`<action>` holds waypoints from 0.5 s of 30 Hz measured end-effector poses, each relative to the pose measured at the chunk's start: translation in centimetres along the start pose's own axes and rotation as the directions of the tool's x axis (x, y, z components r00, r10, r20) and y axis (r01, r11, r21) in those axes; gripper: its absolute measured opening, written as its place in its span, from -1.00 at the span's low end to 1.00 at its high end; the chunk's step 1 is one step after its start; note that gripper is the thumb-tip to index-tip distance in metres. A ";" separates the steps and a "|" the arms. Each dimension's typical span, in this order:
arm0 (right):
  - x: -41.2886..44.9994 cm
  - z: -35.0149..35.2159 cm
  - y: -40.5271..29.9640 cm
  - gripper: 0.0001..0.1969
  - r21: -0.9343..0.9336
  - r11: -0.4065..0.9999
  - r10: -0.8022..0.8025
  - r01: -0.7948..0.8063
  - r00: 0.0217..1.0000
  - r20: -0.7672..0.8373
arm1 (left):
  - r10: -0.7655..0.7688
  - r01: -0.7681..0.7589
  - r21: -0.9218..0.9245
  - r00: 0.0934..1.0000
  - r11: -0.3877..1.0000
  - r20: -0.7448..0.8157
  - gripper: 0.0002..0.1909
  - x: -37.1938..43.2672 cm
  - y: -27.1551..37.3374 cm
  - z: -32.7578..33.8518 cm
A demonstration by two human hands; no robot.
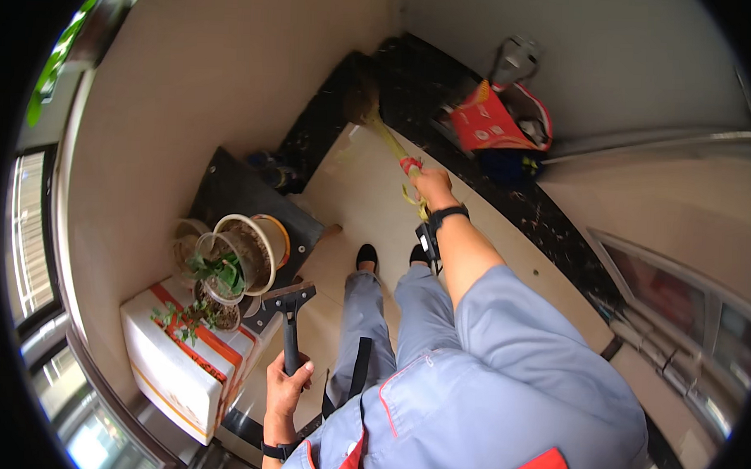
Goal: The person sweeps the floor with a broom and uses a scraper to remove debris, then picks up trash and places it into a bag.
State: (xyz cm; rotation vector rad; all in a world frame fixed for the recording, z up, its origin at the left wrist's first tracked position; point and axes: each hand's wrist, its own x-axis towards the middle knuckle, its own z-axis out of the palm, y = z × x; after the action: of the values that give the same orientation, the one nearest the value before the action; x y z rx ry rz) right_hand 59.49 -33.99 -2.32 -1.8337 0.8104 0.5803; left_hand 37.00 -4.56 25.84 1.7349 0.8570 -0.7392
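My right hand [434,188] grips the yellowish handle of a hand broom [388,139], bound with a red tie just beyond my fingers. The broom's brownish head reaches into the far corner, against black stone skirting [320,136]; it is dark and blurred there. Lower down on the left, my left hand [288,383] holds a scraper [291,331] by its black handle. Its wide blade end points up, away from my body and close to the flowerpots. Beneath my hands lies a pale tiled floor [365,178].
Potted plants [222,272] in several pots crowd a dark low table [253,196] on the left. Beside it stands a white foam box [178,376] with orange tape. A red bag [491,124] sits against the right wall, near a pipe [651,142]. My shoes [367,254] are close together.
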 end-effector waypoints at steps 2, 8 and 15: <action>-3.7 -2.6 5.4 -0.85 0.292 0.954 0.068 -0.064 0.998 -0.004 | 0.046 -0.048 0.038 0.997 0.998 0.068 -0.79 1.5 1.2 -0.4; -22.2 -8.2 18.3 -0.76 0.671 0.685 0.461 -0.283 0.882 -0.099 | 0.204 -0.237 0.103 0.945 0.966 0.256 -0.82 7.4 5.7 -2.1; -35.9 -8.1 22.9 -0.75 0.820 0.545 0.682 -0.176 0.662 -0.311 | 0.280 -0.374 0.134 0.847 0.918 0.451 -0.83 9.7 8.6 0.3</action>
State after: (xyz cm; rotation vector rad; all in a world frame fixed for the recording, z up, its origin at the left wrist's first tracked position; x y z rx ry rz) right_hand 18.84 -37.97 12.17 -0.9718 1.7288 -0.1085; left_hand 49.49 -4.82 22.42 1.7554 0.1725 -0.9534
